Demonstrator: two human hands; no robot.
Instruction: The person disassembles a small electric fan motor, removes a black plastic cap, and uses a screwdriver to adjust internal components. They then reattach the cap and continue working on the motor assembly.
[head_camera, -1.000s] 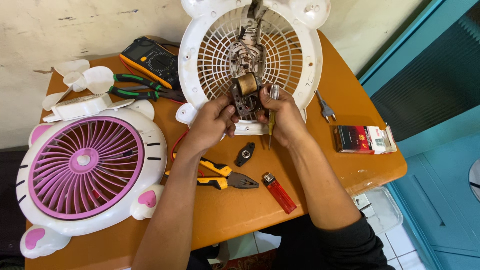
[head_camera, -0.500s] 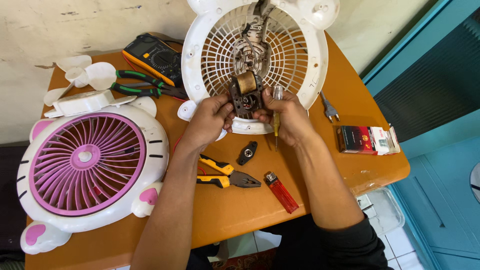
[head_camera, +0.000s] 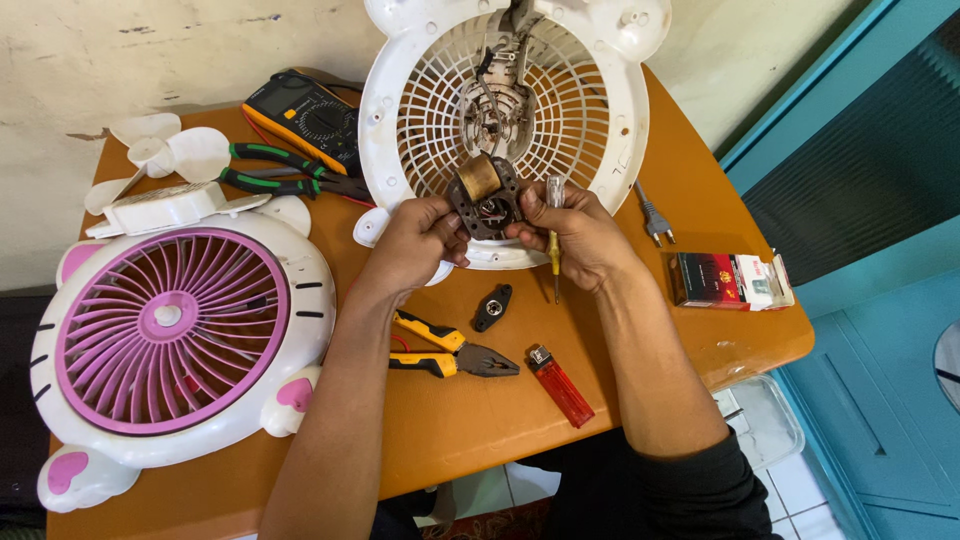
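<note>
Both hands hold a small fan motor (head_camera: 484, 195) with a copper coil, just above the lower rim of a white fan rear grille (head_camera: 590, 110). My left hand (head_camera: 415, 240) grips the motor's left side. On the motor's right side is my right hand (head_camera: 575, 230), which also pinches a yellow screwdriver (head_camera: 553, 240) pointing down at the orange table (head_camera: 700, 330). Wires run from the motor up into the grille's middle.
A pink and white fan front cover (head_camera: 170, 330) lies at the left. Yellow pliers (head_camera: 445, 350), a red lighter (head_camera: 562, 385) and a small black part (head_camera: 492, 307) lie below my hands. A multimeter (head_camera: 300, 115), green-handled pliers (head_camera: 280, 170), a white fan blade (head_camera: 160, 155), a plug (head_camera: 652, 220) and a small red box (head_camera: 725, 280) lie around.
The view has shifted slightly. My hands stay on the motor with only small finger movements; the screwdriver remains in my right hand.
</note>
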